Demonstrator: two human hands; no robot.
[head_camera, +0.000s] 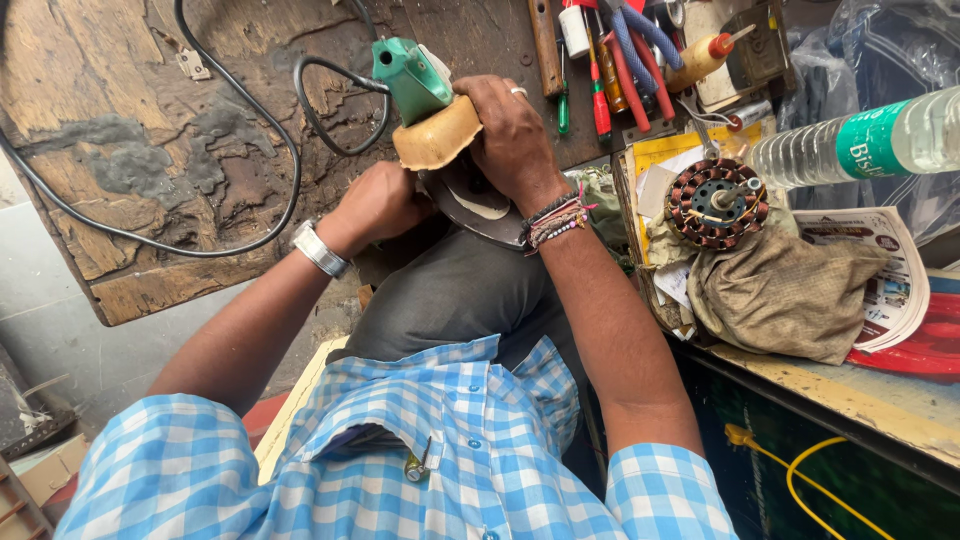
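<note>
1. Worn wooden board (150, 150) lies far left, tools (620, 60) far right.
2. Left hand (375, 205) is fisted beneath the appliance (430, 110); what it grips is hidden.
3. Right hand (515, 130) clasps its tan housing over the lap.
4. Appliance looks partly dismantled; reassembly seemingly remains.

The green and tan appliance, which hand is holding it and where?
The right hand grips the appliance over its tan body; the left hand is at its dark underside.
</note>
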